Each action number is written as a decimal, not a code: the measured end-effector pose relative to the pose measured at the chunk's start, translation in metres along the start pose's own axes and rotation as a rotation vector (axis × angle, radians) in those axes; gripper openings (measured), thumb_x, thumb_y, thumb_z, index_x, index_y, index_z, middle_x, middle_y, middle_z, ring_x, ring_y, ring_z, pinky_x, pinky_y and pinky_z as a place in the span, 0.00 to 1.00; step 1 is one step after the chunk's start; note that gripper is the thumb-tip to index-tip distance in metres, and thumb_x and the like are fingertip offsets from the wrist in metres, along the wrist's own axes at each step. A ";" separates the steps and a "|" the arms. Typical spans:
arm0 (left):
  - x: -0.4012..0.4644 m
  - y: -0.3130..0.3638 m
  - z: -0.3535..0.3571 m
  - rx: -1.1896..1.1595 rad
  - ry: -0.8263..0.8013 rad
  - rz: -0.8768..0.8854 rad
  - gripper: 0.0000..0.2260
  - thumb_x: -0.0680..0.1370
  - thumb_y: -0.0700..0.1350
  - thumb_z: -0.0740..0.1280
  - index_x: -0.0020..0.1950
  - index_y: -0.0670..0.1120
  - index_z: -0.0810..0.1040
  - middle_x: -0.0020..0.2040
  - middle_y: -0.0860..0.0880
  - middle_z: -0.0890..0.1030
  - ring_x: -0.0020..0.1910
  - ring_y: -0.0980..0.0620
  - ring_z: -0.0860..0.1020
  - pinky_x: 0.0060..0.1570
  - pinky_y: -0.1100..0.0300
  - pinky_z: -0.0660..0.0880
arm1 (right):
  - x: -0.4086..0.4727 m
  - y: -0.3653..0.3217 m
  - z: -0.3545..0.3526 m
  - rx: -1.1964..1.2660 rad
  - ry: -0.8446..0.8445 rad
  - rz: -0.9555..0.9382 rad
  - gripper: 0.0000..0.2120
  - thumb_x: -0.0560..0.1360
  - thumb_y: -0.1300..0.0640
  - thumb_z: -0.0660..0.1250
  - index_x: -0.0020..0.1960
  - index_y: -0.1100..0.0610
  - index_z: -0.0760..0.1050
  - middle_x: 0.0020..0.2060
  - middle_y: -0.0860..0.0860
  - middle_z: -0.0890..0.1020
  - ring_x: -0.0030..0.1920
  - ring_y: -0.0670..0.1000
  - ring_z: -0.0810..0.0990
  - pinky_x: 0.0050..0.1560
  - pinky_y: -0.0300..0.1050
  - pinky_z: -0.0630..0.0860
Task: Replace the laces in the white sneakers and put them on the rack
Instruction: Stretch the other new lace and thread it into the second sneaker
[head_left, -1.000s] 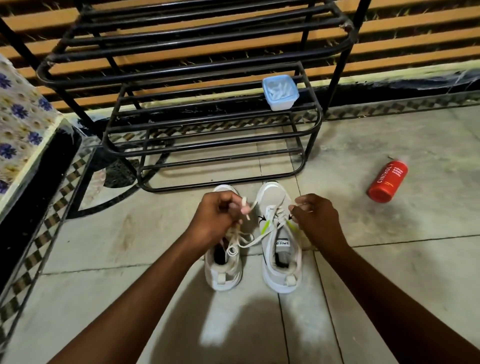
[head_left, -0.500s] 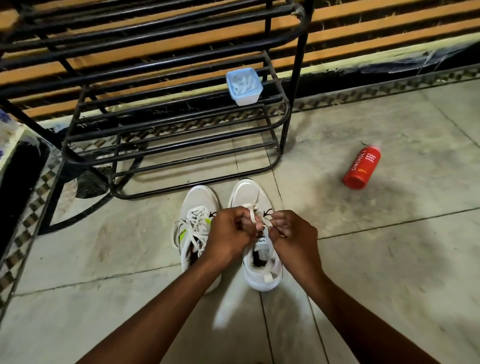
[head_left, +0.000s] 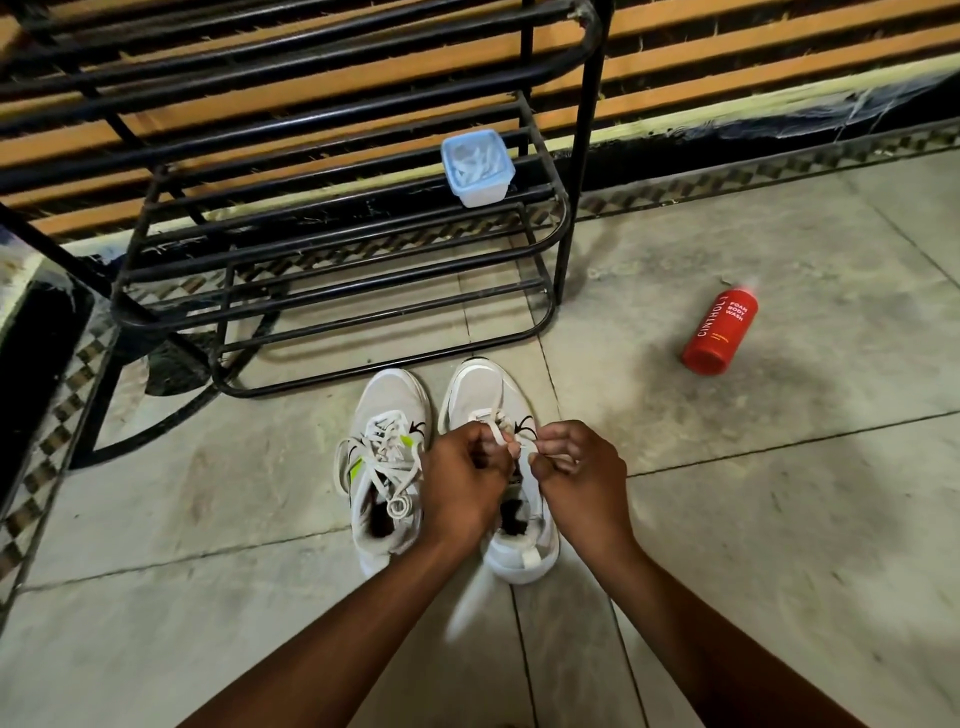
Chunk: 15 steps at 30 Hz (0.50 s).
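Note:
Two white sneakers stand side by side on the floor, toes toward the black metal rack (head_left: 332, 312). The left sneaker (head_left: 384, 415) is laced, its white lace lying loose over the tongue with a coiled end. Over the right sneaker (head_left: 483, 384), my left hand (head_left: 462, 483) and my right hand (head_left: 582, 478) each pinch a strand of its white lace (head_left: 496, 428) above the eyelets. My hands hide most of that shoe's tongue and opening.
A small blue plastic tub (head_left: 477, 169) with white pieces sits on a rack shelf. A red body-wash bottle (head_left: 719, 332) lies on the tiled floor to the right. A dark edge with patterned tile runs along the left.
My hands moved together from spread apart over both shoes to close above the right sneaker's lace. The view shifted, so the left sneaker now shows uncovered.

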<state>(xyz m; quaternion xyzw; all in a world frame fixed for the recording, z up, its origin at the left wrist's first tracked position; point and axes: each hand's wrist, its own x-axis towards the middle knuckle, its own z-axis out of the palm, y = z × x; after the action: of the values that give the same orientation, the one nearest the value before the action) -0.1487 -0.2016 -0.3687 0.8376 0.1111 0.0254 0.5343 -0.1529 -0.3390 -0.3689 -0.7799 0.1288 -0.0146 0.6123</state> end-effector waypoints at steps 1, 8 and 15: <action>-0.001 0.000 0.001 -0.002 0.002 0.008 0.06 0.76 0.39 0.75 0.40 0.44 0.82 0.34 0.46 0.82 0.33 0.50 0.81 0.39 0.48 0.81 | 0.000 0.000 0.000 -0.002 -0.002 0.002 0.12 0.70 0.68 0.75 0.48 0.54 0.80 0.40 0.46 0.85 0.41 0.38 0.84 0.44 0.29 0.77; -0.002 -0.001 0.005 0.070 -0.030 0.050 0.10 0.79 0.40 0.71 0.38 0.43 0.76 0.32 0.44 0.79 0.30 0.55 0.73 0.34 0.53 0.74 | 0.001 -0.004 0.000 -0.013 -0.002 -0.002 0.14 0.69 0.69 0.75 0.49 0.53 0.80 0.38 0.45 0.85 0.42 0.38 0.83 0.43 0.27 0.75; -0.001 0.002 -0.001 0.174 -0.044 0.134 0.09 0.79 0.41 0.70 0.39 0.43 0.77 0.32 0.49 0.78 0.33 0.49 0.76 0.34 0.55 0.73 | -0.001 -0.001 -0.002 0.035 -0.020 0.009 0.13 0.72 0.67 0.75 0.50 0.52 0.81 0.40 0.46 0.87 0.46 0.40 0.85 0.47 0.34 0.78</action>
<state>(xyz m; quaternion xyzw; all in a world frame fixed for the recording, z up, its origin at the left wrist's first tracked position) -0.1495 -0.2021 -0.3665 0.8867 0.0450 0.0332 0.4590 -0.1543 -0.3400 -0.3670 -0.7686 0.1257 -0.0062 0.6273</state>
